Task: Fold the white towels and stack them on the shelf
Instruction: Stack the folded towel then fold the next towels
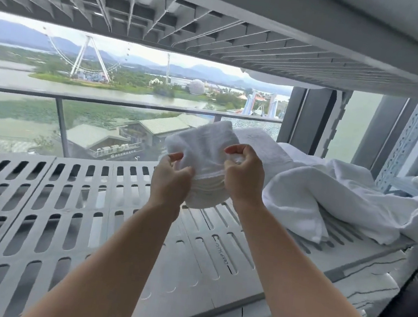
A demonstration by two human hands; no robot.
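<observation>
Both bare arms reach forward and upward, drawing together toward the middle; the left forearm [112,264] rises from the lower left, the right forearm [306,273] from the lower right; both are nearly straight at the wrist; the left hand [172,177] shows its back to the camera, fingers [174,157] curled inward, pinching a white towel [204,144]; the right hand [243,178] sits slightly higher, its fingers and thumb curled round the same towel; the two hands are near each other, not touching.

Grey slotted shelf [41,204]; heap of white towels [328,195] lying at its right end
</observation>
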